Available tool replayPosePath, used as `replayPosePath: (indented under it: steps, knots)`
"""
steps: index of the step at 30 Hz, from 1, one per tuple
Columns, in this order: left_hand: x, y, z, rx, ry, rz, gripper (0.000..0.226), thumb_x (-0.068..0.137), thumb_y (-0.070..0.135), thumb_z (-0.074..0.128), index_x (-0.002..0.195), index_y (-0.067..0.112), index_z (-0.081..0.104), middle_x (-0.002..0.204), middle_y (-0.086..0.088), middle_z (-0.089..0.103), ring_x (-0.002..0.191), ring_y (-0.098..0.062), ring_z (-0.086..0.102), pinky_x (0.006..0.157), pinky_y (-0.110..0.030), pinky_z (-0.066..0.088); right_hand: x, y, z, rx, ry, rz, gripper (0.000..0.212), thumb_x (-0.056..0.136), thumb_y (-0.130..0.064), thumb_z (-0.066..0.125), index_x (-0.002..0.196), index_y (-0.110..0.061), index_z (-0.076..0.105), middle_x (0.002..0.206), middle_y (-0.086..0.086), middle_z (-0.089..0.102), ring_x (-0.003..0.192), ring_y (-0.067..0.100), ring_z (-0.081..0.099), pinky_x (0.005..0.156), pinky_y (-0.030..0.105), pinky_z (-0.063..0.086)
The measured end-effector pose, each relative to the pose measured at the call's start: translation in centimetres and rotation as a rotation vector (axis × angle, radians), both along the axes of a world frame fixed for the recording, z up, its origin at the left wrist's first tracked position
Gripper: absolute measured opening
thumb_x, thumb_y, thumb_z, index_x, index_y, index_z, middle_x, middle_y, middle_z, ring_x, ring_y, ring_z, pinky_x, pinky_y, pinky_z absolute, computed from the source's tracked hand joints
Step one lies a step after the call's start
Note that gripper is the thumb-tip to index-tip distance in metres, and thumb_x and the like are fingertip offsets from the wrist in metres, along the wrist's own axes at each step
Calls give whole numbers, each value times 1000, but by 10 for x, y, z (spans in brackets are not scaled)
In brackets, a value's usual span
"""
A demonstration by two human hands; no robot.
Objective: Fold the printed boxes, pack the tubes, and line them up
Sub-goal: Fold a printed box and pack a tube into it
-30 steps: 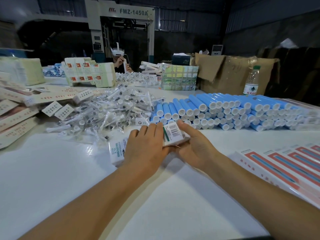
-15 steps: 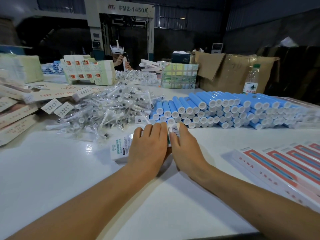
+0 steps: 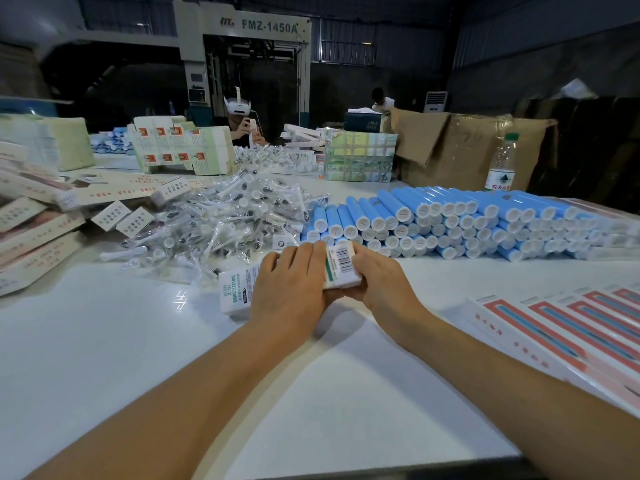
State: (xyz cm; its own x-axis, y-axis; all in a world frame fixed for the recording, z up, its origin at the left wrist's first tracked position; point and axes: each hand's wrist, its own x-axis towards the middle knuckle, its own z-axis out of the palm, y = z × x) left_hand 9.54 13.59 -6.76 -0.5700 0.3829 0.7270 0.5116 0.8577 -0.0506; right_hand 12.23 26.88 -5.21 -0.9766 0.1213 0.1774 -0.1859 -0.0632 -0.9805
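A white printed box (image 3: 341,266) with a barcode and green stripe lies across the white table (image 3: 104,358) at its middle. My left hand (image 3: 291,289) lies over the box's middle, fingers curled over its top. My right hand (image 3: 377,282) grips its right end from the side and below. The box's left end (image 3: 235,289), with teal lettering, sticks out past my left hand. Behind it a long stack of blue tubes (image 3: 450,220) with white caps lies in rows.
A heap of clear-wrapped brush heads (image 3: 214,223) lies left of the tubes. Flat printed boxes (image 3: 571,323) fan out at the right, more flat cartons (image 3: 31,233) at the left. A water bottle (image 3: 501,164), cardboard boxes (image 3: 467,150) and a seated person (image 3: 242,123) are at the far side.
The barcoded end, hidden between my hands half a second ago, shows again as my right hand shifts to the box's right end. My left hand stays on top.
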Motion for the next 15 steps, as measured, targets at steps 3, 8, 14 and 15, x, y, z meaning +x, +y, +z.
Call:
replayPosePath:
  steps: [3, 8, 14, 15]
  knots:
    - [1, 0, 0, 33, 49, -28, 67, 77, 53, 57, 110, -5, 64, 95, -16, 68, 81, -33, 65, 70, -41, 51, 1, -1, -2, 36, 74, 0, 25, 99, -7, 41, 102, -13, 65, 95, 10, 69, 84, 15, 68, 75, 31, 59]
    - [1, -2, 1, 70, 75, -52, 66, 75, 52, 60, 110, -4, 63, 96, -16, 68, 81, -33, 65, 70, -40, 51, -1, 4, -1, -10, 91, 24, 32, 100, -4, 36, 97, -15, 66, 86, 1, 73, 81, 12, 70, 66, 24, 56]
    - [-1, -3, 0, 91, 112, -66, 66, 76, 53, 55, 110, -3, 63, 96, -15, 67, 81, -31, 65, 71, -39, 52, -2, 5, 0, -18, 95, 21, 38, 100, -5, 34, 93, -26, 65, 83, -3, 74, 81, 12, 71, 65, 25, 56]
    - [-1, -3, 0, 82, 120, -62, 67, 76, 53, 54, 110, -3, 63, 96, -15, 67, 81, -31, 65, 70, -38, 52, -3, 5, 0, -23, 95, 26, 38, 100, -4, 34, 94, -26, 65, 82, -3, 74, 80, 11, 71, 63, 24, 56]
